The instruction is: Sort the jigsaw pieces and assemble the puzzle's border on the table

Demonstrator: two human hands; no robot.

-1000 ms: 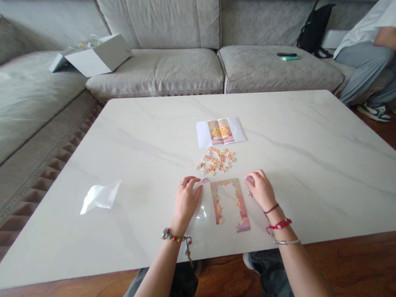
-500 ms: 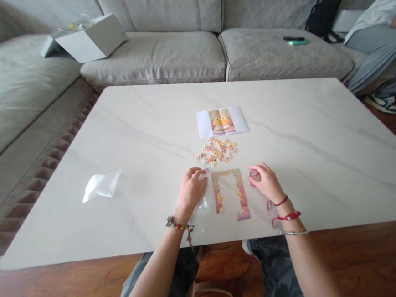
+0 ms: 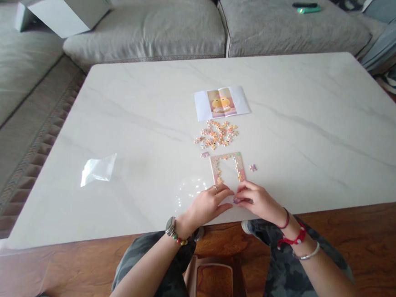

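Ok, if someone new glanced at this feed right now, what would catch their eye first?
The pale marble table fills the middle of the view, with a partly built jigsaw border near its front edge. The left hand and right hand meet at the border's open near end. Just beyond it lies a heap of small pastel jigsaw pieces, then a printed picture of a yellow cartoon figure.

We count one left hand (image 3: 209,206) and one right hand (image 3: 258,201). At their twelve o'clock lie one jigsaw frame (image 3: 240,170) and two loose pieces (image 3: 252,168).
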